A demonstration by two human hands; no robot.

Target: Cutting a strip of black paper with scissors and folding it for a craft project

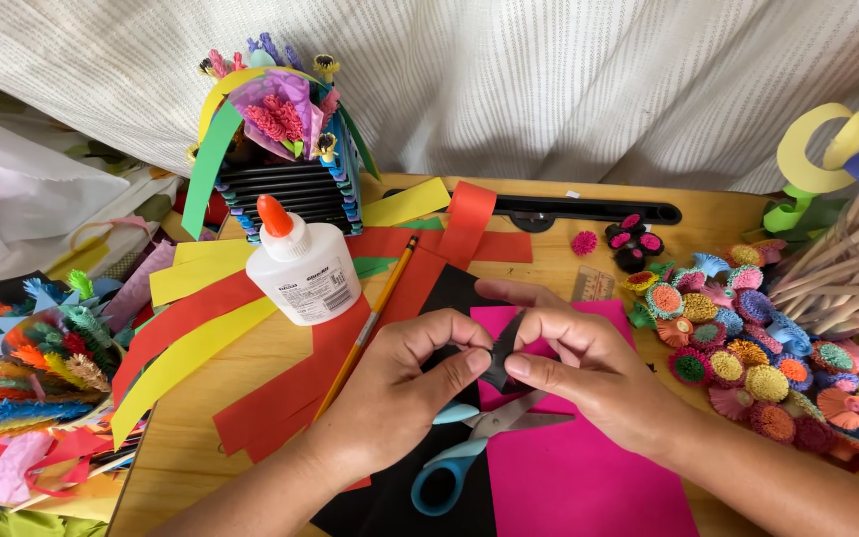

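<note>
Wooden bench (589, 273) against pale ribbed curtain (549, 80); edges cut off by frame. Pink sheet (569, 477) over black sheet (449, 298), both partly under hands. Red and yellow strips (191, 318) fanned at left. Glue bottle (300, 268) upright, pencil (370, 323) beside it. Scissors (469, 443) half hidden beneath wrists. Paper flowers (748, 348) piled right. Left hand (400, 393) and right hand (589, 368) together, pinching small black paper piece (501, 358) between fingertips above pink sheet; its shape hard to make out.
</note>
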